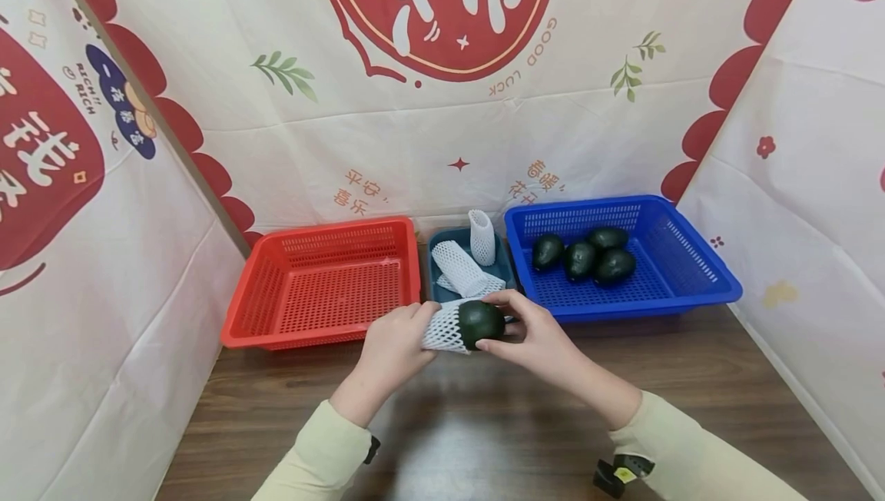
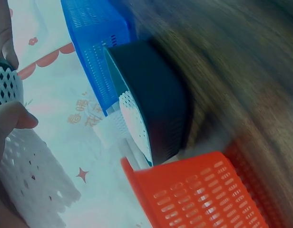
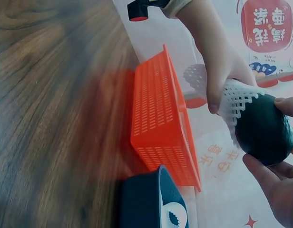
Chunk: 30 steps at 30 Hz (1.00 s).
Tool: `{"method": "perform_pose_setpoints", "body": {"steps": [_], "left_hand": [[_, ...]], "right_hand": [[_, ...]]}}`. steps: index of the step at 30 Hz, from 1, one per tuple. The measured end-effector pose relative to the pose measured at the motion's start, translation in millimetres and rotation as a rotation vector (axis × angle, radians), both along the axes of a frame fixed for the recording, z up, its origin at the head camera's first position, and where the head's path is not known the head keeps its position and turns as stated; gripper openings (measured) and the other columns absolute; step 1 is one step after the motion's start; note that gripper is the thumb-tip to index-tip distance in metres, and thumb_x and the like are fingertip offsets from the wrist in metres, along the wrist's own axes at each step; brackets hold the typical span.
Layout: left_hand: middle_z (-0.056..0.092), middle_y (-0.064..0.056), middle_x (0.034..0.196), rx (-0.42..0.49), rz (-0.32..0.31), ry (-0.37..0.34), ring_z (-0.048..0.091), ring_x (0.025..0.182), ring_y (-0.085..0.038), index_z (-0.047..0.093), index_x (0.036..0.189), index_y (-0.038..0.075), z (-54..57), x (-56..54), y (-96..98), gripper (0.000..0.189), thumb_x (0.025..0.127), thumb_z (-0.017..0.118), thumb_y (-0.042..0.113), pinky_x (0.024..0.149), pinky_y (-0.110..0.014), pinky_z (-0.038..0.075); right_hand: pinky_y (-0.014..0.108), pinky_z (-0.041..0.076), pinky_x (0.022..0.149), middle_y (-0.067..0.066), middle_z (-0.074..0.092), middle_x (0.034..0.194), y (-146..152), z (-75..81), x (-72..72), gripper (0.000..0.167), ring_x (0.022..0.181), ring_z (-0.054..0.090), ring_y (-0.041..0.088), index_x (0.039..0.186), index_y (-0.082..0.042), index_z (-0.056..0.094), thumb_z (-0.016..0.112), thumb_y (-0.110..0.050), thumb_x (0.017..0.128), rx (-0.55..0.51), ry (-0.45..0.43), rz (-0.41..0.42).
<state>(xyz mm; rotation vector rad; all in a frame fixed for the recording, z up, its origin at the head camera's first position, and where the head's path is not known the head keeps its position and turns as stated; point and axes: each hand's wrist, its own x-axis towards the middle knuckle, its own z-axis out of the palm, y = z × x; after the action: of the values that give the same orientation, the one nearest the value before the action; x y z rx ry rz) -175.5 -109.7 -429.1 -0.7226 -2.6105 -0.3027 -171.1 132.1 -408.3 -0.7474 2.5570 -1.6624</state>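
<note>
A dark green avocado [image 1: 482, 324] sits partway inside a white foam net sleeve [image 1: 445, 330], its right end bare. My left hand [image 1: 396, 338] grips the sleeve around its left part. With thumb and fingertips my right hand [image 1: 532, 336] holds the avocado's bare end. Seen from the right wrist, the net edge wraps one end of the avocado [image 3: 265, 130], and the sleeve's loose tail [image 3: 195, 76] sticks out past the left hand [image 3: 225, 66]. In the left wrist view, the left thumb [image 2: 13, 116] presses against the netting [image 2: 34, 175].
Behind the hands stands a small teal basket [image 1: 434, 240] with several foam net sleeves [image 1: 459, 267]. A red basket [image 1: 238, 309] is at the left. The blue basket [image 1: 705, 297] at the right holds several avocados [image 1: 581, 260]. Printed cloth [image 1: 442, 132] hangs around the wooden table [image 1: 484, 424].
</note>
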Motion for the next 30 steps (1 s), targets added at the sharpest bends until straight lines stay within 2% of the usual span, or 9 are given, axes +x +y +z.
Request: {"method": "perform_pose_setpoints", "body": {"steps": [8,13,14,20,22,25,30], "left_hand": [[0.068,-0.003,0.098,-0.004,0.025,0.006,0.061,0.082,-0.017,0.060,0.118,0.014,2.5,1.0,7.6,0.057,0.072,0.084,0.037,0.068,-0.031,0.054],[0.066,-0.003,0.103,0.009,0.041,-0.020,0.059,0.088,-0.018,0.056,0.127,0.014,6.1,2.6,14.2,0.072,0.067,0.088,0.041,0.072,-0.034,0.053],[0.066,-0.004,0.103,0.018,0.042,-0.024,0.060,0.088,-0.018,0.055,0.127,0.014,6.9,2.8,15.5,0.074,0.067,0.088,0.041,0.073,-0.035,0.053],[0.066,-0.004,0.102,0.093,0.077,-0.019,0.062,0.086,-0.020,0.055,0.125,0.012,9.9,2.6,14.1,0.072,0.066,0.088,0.038,0.072,-0.037,0.053],[0.067,-0.004,0.102,0.110,0.081,-0.007,0.062,0.087,-0.020,0.056,0.125,0.012,10.6,2.7,11.9,0.072,0.066,0.088,0.038,0.073,-0.038,0.052],[0.067,-0.004,0.103,0.121,0.077,0.006,0.062,0.087,-0.021,0.056,0.124,0.012,11.5,2.7,10.8,0.072,0.066,0.088,0.039,0.074,-0.038,0.053],[0.066,-0.005,0.101,0.116,0.069,0.027,0.062,0.087,-0.021,0.056,0.123,0.011,12.5,3.2,12.2,0.071,0.066,0.089,0.039,0.076,-0.037,0.053]], "right_hand": [[0.027,0.054,0.083,0.002,0.058,0.123,-8,-3.7,-2.7,0.054,0.107,0.059,0.024,0.125,-0.019,0.056,0.084,-0.021,0.078,-0.013,-0.020,-0.001],[0.027,0.054,0.082,0.003,0.058,0.124,-11,-5.8,-3.0,0.054,0.108,0.059,0.026,0.126,-0.019,0.057,0.083,-0.022,0.079,-0.045,-0.026,-0.006],[0.029,0.054,0.082,0.005,0.058,0.125,-12,-1.9,-1.0,0.054,0.109,0.059,0.027,0.127,-0.016,0.057,0.083,-0.018,0.079,-0.056,-0.008,0.002],[0.035,0.052,0.088,0.015,0.049,0.135,-11,-5.9,-3.5,0.051,0.122,0.051,0.028,0.134,0.002,0.055,0.070,0.007,0.085,-0.175,0.116,0.112],[0.033,0.051,0.090,0.014,0.050,0.134,-9,-11.8,-6.5,0.050,0.121,0.052,0.024,0.133,0.001,0.055,0.069,0.007,0.086,-0.234,0.114,0.135],[0.034,0.051,0.089,0.013,0.055,0.127,-9,-11.9,-7.2,0.047,0.117,0.056,0.020,0.127,0.001,0.060,0.072,0.007,0.083,-0.270,0.123,0.118],[0.038,0.052,0.087,0.016,0.058,0.118,-13,-5.4,-5.4,0.043,0.107,0.060,0.021,0.117,0.007,0.065,0.075,0.014,0.076,-0.244,0.197,0.078]]}}
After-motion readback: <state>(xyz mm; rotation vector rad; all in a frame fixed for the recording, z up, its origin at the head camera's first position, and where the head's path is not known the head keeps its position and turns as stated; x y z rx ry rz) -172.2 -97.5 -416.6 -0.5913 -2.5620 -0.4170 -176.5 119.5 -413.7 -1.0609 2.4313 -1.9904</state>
